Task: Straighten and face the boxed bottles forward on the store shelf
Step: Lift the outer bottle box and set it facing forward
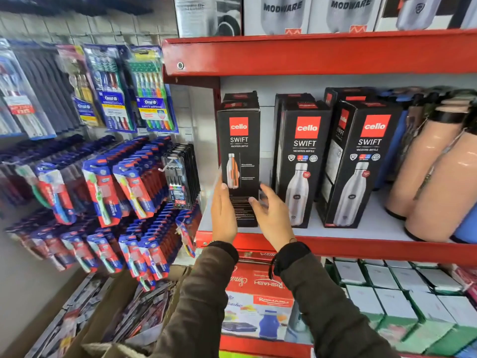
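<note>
Three black Cello Swift bottle boxes stand at the front of the red shelf (pixel 361 248). The left box (pixel 241 151) shows a side panel with a small bottle picture. The middle box (pixel 303 161) faces forward. The right box (pixel 361 164) is turned slightly, with its left side showing. More boxes stand behind them. My left hand (pixel 223 215) lies flat against the left box's lower left edge. My right hand (pixel 271 213) is at that box's lower right corner with its fingers spread and blurred; whether it touches the box is unclear.
Beige flasks (pixel 433 166) lean at the right end of the shelf. Toothbrush packs (pixel 129 177) hang on the wall to the left. Modware boxes (pixel 284 14) stand on the shelf above. Boxed goods (pixel 258 301) fill the shelf below.
</note>
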`<state>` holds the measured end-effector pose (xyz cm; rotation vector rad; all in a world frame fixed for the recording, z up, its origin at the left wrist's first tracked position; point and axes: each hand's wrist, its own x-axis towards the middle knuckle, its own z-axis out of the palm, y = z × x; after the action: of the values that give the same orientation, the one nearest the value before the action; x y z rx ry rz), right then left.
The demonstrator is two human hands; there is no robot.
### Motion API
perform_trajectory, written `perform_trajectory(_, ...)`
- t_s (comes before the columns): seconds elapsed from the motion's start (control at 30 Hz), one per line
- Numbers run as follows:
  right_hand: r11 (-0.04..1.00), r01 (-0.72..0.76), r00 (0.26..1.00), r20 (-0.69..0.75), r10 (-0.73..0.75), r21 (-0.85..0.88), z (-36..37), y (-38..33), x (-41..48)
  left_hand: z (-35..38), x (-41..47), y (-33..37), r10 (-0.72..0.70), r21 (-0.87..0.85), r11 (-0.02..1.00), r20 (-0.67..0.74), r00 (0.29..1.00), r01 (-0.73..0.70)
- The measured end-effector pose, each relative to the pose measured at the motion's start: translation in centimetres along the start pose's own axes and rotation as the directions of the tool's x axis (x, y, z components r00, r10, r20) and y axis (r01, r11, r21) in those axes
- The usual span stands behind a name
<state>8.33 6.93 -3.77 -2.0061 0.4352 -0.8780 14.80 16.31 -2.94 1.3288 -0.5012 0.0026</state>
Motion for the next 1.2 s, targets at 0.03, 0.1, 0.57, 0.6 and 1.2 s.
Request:
perform_trajectory(0.03,1.000,-0.005,1.000,-0.005,0.005,0.012,0.4,0.1,0.0,-0.4,0.2,-0.1,-0.018,-0.034,0.999,0.015,1.000,0.018)
perform_trajectory(0.1,0.999,-0.012,1.000,-0.015,0.013,0.042,0.9,0.1,-0.2,-1.0,0.6,-0.1,-0.059,-0.117,0.991,0.048,0.997,0.065)
perform_trajectory(0.57,0.998,0.017,0.989,-0.150,-0.008,0.059,1.7,-2.8,0.9,-2.8,0.5,1.1,-0.025,-0.218,0.976,-0.106,0.994,0.002)
perform_trajectory(0.6,0.998,0.010,0.988,-0.156,0.000,0.060,1.7,-3.0,0.9,-3.0,0.5,1.1,-0.020,-0.217,0.976,-0.106,0.994,-0.004)
perform_trajectory(1.2,0.998,0.020,1.000,-0.012,-0.019,0.059,1.9,-2.9,0.8,-5.1,5.2,-1.2,-0.044,0.088,0.996,0.123,0.991,0.034)
